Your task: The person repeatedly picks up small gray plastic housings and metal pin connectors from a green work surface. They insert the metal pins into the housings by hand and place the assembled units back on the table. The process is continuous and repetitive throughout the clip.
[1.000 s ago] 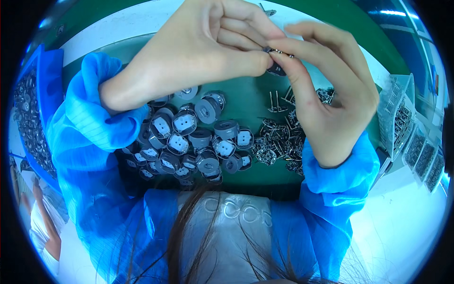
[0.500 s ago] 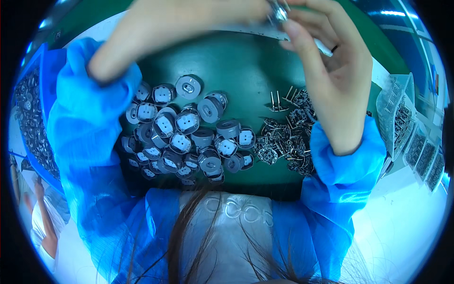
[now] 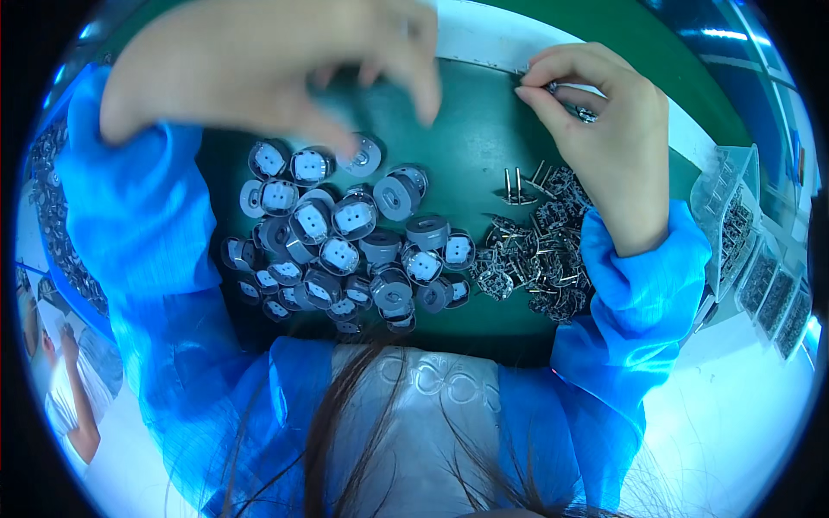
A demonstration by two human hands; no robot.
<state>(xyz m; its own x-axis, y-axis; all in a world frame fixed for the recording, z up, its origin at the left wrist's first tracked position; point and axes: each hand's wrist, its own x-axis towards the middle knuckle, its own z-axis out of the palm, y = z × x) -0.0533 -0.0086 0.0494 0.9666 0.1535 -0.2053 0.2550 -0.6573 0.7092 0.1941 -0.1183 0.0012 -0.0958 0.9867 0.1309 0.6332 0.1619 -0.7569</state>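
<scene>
My left hand [image 3: 285, 69], smeared by motion, reaches over the far side of a pile of round grey parts [image 3: 356, 216] with pale inner faces. Its thumb and fingers are spread, and nothing shows between them. The thumb tip overlaps a grey disc-shaped part [image 3: 366, 157] in the picture; whether it touches is unclear. Farther right, my right hand [image 3: 609, 112] is closed in a pinch on a small metal part [image 3: 551, 87], mostly hidden by the fingers. Another bit of metal [image 3: 587, 114] shows inside the curled fingers. Below that hand lies a heap of small metal pronged parts [image 3: 540, 250].
The piles lie on a green work surface [image 3: 484, 112] with a white far edge [image 3: 492, 39]. A blue bin [image 3: 86, 302] of small parts stands at left. Clear plastic trays [image 3: 721, 207] with metal pieces stand at right. Another person [image 3: 73, 388] is at far left.
My left hand has moved left and away from my right hand, its fingers now spread. My right hand has come slightly nearer, its fingers curled into a pinch.
</scene>
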